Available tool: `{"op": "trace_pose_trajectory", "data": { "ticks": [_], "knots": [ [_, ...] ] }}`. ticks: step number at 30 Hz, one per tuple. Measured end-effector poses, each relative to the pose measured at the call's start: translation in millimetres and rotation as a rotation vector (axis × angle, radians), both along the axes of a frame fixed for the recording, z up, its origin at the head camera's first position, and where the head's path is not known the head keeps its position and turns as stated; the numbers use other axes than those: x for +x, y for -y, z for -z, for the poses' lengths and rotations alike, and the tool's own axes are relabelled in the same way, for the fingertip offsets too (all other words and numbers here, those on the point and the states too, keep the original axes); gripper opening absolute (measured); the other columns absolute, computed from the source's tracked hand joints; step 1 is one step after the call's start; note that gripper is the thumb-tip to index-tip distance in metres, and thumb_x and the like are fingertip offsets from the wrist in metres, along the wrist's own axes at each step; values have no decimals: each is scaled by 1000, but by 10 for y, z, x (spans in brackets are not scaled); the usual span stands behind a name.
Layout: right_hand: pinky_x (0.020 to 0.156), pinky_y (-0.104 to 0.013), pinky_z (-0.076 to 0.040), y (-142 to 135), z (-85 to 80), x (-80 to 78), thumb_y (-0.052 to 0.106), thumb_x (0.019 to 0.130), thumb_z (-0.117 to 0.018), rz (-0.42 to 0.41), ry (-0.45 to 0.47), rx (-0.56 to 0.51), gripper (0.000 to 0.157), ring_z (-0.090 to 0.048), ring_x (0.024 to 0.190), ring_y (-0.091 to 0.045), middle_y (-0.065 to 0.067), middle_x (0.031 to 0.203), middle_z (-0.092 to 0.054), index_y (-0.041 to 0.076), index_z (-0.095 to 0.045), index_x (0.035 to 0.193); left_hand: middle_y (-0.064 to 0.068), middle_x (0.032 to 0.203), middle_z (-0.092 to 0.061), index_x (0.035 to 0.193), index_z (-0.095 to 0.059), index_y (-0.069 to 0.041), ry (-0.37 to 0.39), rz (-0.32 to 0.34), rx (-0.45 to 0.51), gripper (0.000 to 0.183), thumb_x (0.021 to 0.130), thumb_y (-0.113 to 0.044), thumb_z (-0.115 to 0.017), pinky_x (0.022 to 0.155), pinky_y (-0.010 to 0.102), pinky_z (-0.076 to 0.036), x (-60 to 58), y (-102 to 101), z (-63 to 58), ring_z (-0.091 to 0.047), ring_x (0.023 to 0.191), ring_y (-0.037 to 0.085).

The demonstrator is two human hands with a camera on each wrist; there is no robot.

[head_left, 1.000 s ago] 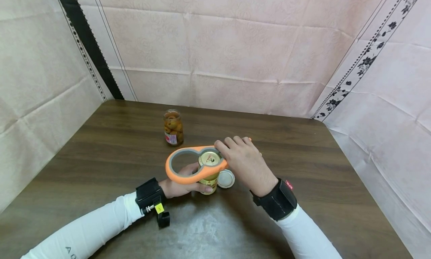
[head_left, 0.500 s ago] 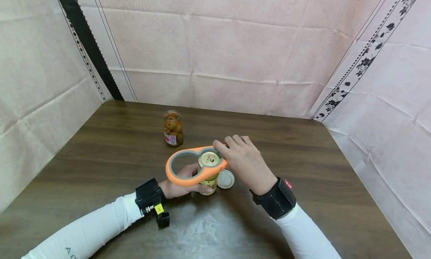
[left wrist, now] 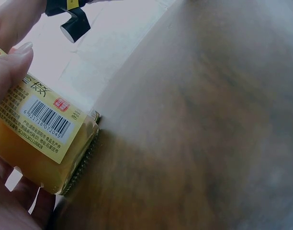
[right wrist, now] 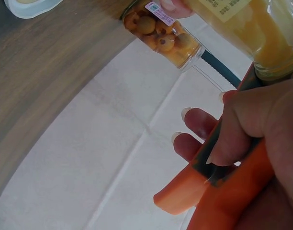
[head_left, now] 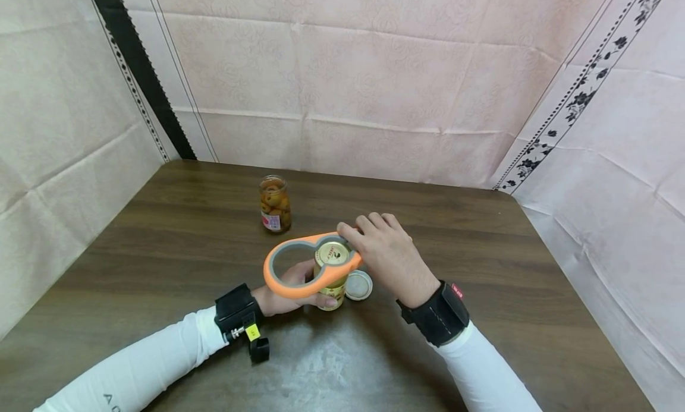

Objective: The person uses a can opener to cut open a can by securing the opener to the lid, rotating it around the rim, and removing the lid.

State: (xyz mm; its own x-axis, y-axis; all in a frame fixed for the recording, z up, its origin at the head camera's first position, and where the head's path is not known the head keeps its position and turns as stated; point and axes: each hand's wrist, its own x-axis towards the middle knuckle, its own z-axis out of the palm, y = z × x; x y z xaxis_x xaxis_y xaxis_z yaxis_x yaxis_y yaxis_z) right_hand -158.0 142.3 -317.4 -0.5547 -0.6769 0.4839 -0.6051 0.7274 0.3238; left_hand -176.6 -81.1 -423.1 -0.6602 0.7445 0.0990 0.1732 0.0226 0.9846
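A clear glass jar of round brown fruits (head_left: pixel 275 201) stands upright toward the far edge of the dark wood-grain table (head_left: pixel 508 275), its small label low on the side facing the viewer, while a pale round lid (head_left: pixel 358 285) lies flat on the tabletop, nearer the viewer and farther right. Behind the table hangs a creased pinkish-white cloth (head_left: pixel 364 91), flanked by a black strip with a jagged edge (head_left: pixel 141 73) on the left and a white border of dark printed flowers (head_left: pixel 583 97) on the right.
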Motion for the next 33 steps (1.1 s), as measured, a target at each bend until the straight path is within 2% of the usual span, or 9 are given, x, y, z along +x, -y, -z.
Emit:
{"op": "trace_pose_trajectory", "data": {
  "ticks": [4,6,8,11,14,16,22,28,33],
  "knots": [
    [92,-38,-51,-2,16,-22,3,93,-70,-1,-16,-14,36,-60,92,-21,-2,97,-63,23,-63,122,-4,153,-50,156,-36,-28,-37,-44,-46,84,87,-14,-81,114,29,-40,-8,-28,-26,-52,136,14],
    [92,-38,-51,-3,22,-31,3,93,-69,-6,-22,-24,36,-61,92,-21,-2,98,-63,24,-63,122,-4,154,-50,156,-36,-28,-27,-50,-58,85,86,-13,-81,114,28,-40,-6,-39,-34,-52,136,12],
    [92,-38,-51,-6,30,-38,3,94,-69,-11,-30,-26,37,-60,92,-21,-1,98,-63,25,-63,123,1,152,-52,155,-38,-26,-24,-40,-40,83,86,-11,-81,112,28,-42,-3,-38,-29,-54,133,12],
    [92,-38,-50,-11,34,-49,4,93,-69,-20,-37,-28,37,-60,91,-21,-1,97,-63,26,-63,123,9,148,-55,153,-41,-24,-80,-8,-19,76,89,-13,-79,110,28,-46,0,-9,-13,-56,126,13],
    [92,-38,-50,-14,32,-62,5,93,-69,-33,-40,-36,38,-61,92,-21,0,98,-63,26,-63,124,7,150,-53,154,-40,-25,-131,9,-2,75,90,-14,-77,111,26,-44,-4,14,-5,-54,128,14],
    [93,-38,-49,-14,28,-69,5,93,-69,-41,-41,-39,39,-60,93,-21,0,98,-63,27,-63,125,-1,155,-48,155,-38,-28,-143,5,-5,77,90,-15,-77,114,22,-39,-11,19,-8,-49,134,11],
    [93,-38,-49,-16,27,-90,5,92,-72,-54,-48,-36,41,-61,94,-21,-1,99,-63,27,-64,125,-1,158,-43,158,-32,-28,-44,58,49,82,90,-8,-75,103,22,-44,-21,12,-19,-51,121,15],
    [96,-38,-49,-19,26,-106,5,89,-74,-43,-54,-3,53,-61,97,-22,0,101,-63,29,-62,134,-10,162,-38,157,-36,-29,-125,2,2,83,88,-11,-79,115,20,-36,-32,9,-27,-40,142,9],
    [97,-38,-50,-16,19,-119,2,88,-75,-45,-52,17,61,-61,97,-22,0,102,-62,30,-58,140,-6,163,-37,158,-33,-28,-58,44,67,88,86,-2,-77,112,23,-40,-51,15,-32,-42,138,13]
  ]
}}
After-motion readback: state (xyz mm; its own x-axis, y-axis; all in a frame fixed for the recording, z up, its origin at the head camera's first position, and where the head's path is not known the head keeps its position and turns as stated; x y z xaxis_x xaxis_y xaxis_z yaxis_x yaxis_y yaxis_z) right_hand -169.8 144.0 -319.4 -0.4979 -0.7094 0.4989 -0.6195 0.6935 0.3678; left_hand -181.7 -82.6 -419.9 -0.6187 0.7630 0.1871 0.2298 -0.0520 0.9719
